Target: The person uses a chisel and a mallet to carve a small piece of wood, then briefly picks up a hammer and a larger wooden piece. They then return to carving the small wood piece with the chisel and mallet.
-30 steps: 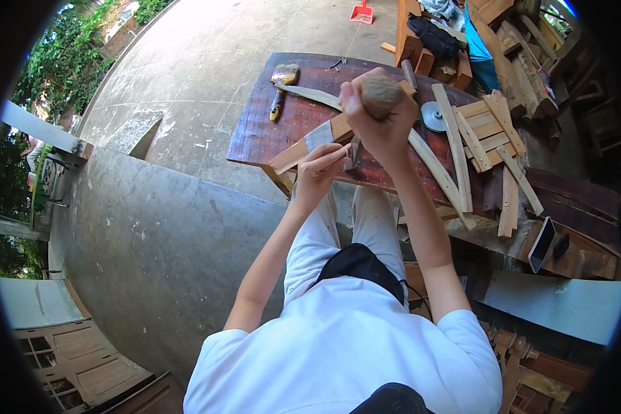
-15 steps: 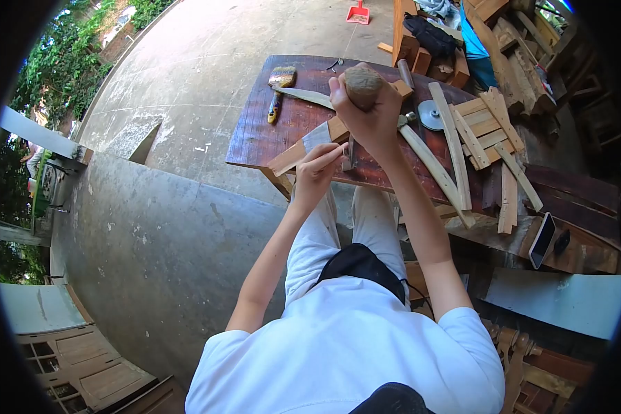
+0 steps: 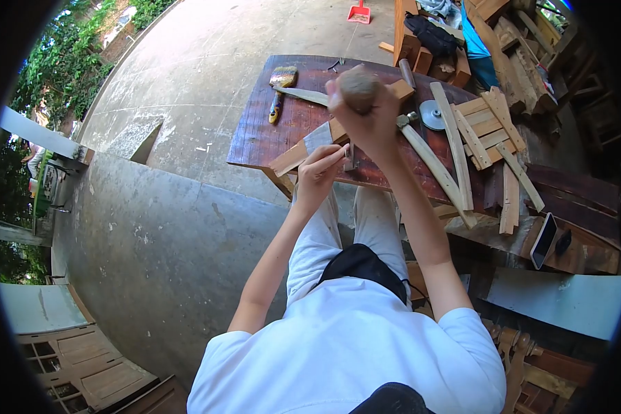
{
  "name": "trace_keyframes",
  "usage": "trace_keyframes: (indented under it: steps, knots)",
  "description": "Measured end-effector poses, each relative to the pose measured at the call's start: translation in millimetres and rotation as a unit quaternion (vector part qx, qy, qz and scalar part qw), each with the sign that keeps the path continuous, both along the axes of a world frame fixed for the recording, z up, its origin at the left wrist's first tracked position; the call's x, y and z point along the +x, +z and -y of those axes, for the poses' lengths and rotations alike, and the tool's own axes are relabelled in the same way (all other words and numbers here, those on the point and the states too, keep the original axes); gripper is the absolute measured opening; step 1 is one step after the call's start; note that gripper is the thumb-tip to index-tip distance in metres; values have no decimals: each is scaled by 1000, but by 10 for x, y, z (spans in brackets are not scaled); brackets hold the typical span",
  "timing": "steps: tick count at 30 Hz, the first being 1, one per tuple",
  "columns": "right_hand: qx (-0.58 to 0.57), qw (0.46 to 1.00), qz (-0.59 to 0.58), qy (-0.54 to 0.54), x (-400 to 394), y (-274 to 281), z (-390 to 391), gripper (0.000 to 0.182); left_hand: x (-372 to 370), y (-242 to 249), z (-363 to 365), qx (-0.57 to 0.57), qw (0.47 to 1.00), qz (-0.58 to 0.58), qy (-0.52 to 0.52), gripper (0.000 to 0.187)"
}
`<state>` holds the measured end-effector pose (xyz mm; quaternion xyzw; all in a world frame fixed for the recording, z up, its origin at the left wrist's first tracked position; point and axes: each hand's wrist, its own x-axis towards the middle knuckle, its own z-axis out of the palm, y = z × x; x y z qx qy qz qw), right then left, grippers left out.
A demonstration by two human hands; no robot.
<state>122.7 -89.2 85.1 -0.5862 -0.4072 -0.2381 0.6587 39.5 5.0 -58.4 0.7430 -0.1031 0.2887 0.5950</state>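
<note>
My right hand (image 3: 369,121) is raised over the table and wrapped round a wooden mallet (image 3: 359,90), whose rounded end faces up; both are blurred. Close below and left of it, my left hand (image 3: 316,172) pinches what looks like a chisel, its narrow flat blade (image 3: 350,159) showing beside the fingertips. A wooden bar (image 3: 291,159) with a pale grey section (image 3: 317,138) lies across the table under my hands. The dark red-brown wooden table (image 3: 252,138) stands before my legs.
A paintbrush (image 3: 276,107) lies at the table's left. To the right are a metal disc (image 3: 432,114), long wooden strips (image 3: 455,159) and a slatted wooden piece (image 3: 490,134). A phone (image 3: 544,241) rests at lower right. Stacked timber (image 3: 521,69) and a red dustpan (image 3: 359,12) are farther back.
My right hand and the mallet have shifted slightly left and are now blurred by motion. The left hand stays almost in the same place.
</note>
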Motion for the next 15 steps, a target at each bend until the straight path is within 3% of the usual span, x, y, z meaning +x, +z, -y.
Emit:
trace_keyframes:
  steps: [4, 6, 15]
  knots:
    - [-54, 998, -1, -16, 70, -152, -64, 6, 39, -21, -18, 11, 1000, 5, -4, 26]
    - [21, 1000, 7, -10, 40, -70, -34, 6, 24, -48, -22, 13, 1000, -4, 1, 25]
    - [8, 1000, -26, -7, 36, -19, 19, 8, 30, 16, -13, 4, 1000, -23, 2, 25]
